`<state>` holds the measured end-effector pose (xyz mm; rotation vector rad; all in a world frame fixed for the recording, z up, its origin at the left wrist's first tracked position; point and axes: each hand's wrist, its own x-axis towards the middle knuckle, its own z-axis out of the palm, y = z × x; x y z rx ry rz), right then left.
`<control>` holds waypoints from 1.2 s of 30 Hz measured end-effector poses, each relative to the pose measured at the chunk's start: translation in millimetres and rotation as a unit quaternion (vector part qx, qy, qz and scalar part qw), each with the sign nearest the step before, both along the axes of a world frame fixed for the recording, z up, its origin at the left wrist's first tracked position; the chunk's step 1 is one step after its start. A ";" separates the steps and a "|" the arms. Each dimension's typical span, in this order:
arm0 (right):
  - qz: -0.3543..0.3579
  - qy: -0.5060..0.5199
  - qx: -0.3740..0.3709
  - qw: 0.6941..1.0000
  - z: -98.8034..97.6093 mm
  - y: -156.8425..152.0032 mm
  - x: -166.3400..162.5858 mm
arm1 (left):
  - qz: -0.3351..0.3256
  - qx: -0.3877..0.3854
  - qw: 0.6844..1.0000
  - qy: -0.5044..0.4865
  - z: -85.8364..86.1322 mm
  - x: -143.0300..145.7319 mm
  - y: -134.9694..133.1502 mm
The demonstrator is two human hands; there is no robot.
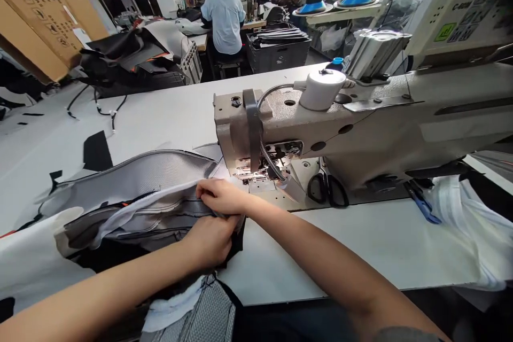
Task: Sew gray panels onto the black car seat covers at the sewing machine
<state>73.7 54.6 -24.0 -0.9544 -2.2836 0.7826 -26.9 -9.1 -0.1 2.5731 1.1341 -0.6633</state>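
A grey padded fabric panel (132, 184) with stitched seams and a white lining strip (144, 206) lies on the sewing table, close to the needle area of an industrial sewing machine (256, 133). My right hand (220, 196) pinches the layered seam edge from above. Just below it, my left hand (210, 240) grips the same layers, with my forearms crossing in from either side. More grey mesh fabric (210, 312) hangs below the table edge. The machine's presser foot is partly hidden by its lamp and the fabric.
Black-handled scissors (326, 189) and a blue-handled tool (422, 208) lie behind and right of the machine. White striped fabric (467, 224) sits at the right. Beyond the white table (148, 117) are cardboard boxes (44, 10), a black crate (278, 51) and a seated co-worker (223, 21).
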 end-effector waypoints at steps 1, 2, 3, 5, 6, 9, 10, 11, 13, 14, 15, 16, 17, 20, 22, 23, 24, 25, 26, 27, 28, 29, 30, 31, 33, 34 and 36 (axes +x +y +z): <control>-0.005 0.013 -0.007 1.000 0.8 -4.8 4.0 | 0.014 -0.004 1.000 -0.002 0.9 -0.1 3.3; -0.014 0.031 -0.009 0.999 0.2 -13.4 10.7 | 0.025 -0.008 1.000 -0.001 2.1 -0.6 6.6; -0.030 0.049 -0.002 0.998 -1.8 -25.2 19.8 | 0.032 -0.012 0.999 0.002 3.3 -1.3 9.9; -0.077 0.061 0.043 0.994 -9.2 -55.4 41.8 | 0.041 -0.024 0.999 -0.012 5.9 -3.1 15.9; -0.099 0.043 0.078 0.991 -14.2 -71.6 52.7 | 0.048 -0.035 0.998 -0.029 6.9 -4.1 18.5; -0.116 -0.038 0.174 0.977 -30.2 -113.2 73.9 | 0.073 -0.074 0.991 -0.084 8.1 -7.8 24.8; -0.105 -0.053 0.198 0.973 -34.9 -122.7 75.5 | 0.080 -0.083 0.989 -0.095 7.9 -9.1 26.3; -0.090 -0.061 0.220 0.969 -39.1 -129.9 74.4 | 0.086 -0.091 0.987 -0.101 7.6 -10.2 27.5; -0.063 -0.070 0.264 0.960 -45.6 -138.3 66.6 | 0.098 -0.105 0.984 -0.108 7.5 -11.5 29.2; -0.053 -0.076 0.283 0.955 -48.2 -140.3 61.4 | 0.102 -0.114 0.982 -0.111 7.8 -11.6 29.6; -0.048 -0.081 0.296 0.951 -50.3 -141.4 56.5 | 0.106 -0.123 0.980 -0.112 8.4 -11.4 29.8; -0.048 -0.085 0.303 0.948 -52.1 -142.0 52.2 | 0.109 -0.129 0.979 -0.111 9.2 -10.9 29.7; -0.051 -0.089 0.304 0.947 -53.4 -142.4 49.0 | 0.111 -0.133 0.979 -0.109 10.0 -10.3 29.4; -0.060 -0.105 0.299 0.947 -55.0 -143.0 45.5 | 0.120 -0.134 0.978 -0.106 10.8 -8.1 27.7; -0.056 -0.114 0.300 0.946 -54.3 -142.7 46.4 | 0.129 -0.130 0.977 -0.112 9.3 -6.4 26.6; -0.054 -0.116 0.300 0.945 -53.6 -142.1 47.4 | 0.134 -0.128 0.976 -0.114 8.2 -5.3 26.5; -0.054 -0.118 0.300 0.945 -52.8 -140.9 48.8 | 0.139 -0.123 0.976 -0.115 6.9 -3.8 26.6; -0.055 -0.119 0.303 0.944 -52.1 -139.2 50.4 | 0.145 -0.116 0.976 -0.115 5.7 -2.0 27.3; -0.058 -0.120 0.307 0.942 -51.3 -136.7 52.5 | 0.152 -0.108 0.976 -0.116 4.6 0.4 28.4; -0.059 -0.122 0.312 0.940 -50.7 -133.6 54.9 | 0.158 -0.100 0.975 -0.117 3.8 3.1 30.0; -0.060 -0.125 0.316 0.939 -50.2 -130.0 57.7 | 0.165 -0.091 0.975 -0.120 3.2 6.2 32.0; -0.058 -0.128 0.318 0.937 -49.8 -125.8 60.8 | 0.172 -0.083 0.974 -0.124 2.8 9.6 34.1; -0.056 -0.133 0.319 0.937 -49.6 -121.3 64.0 | 0.178 -0.074 0.973 -0.127 2.8 13.1 36.3; -0.052 -0.138 0.317 0.937 -49.6 -116.6 67.3 | 0.182 -0.068 0.972 -0.130 2.9 16.6 38.4; -0.047 -0.149 0.317 0.935 -49.8 -107.7 73.1 | 0.180 -0.056 0.972 -0.140 3.1 22.9 41.6; -0.046 -0.151 0.320 0.934 -50.1 -103.7 75.6 | 0.177 -0.052 0.972 -0.148 2.8 25.3 42.6; -0.053 -0.145 0.324 0.933 -50.9 -97.8 79.1 | 0.170 -0.037 0.971 -0.165 0.3 28.2 43.1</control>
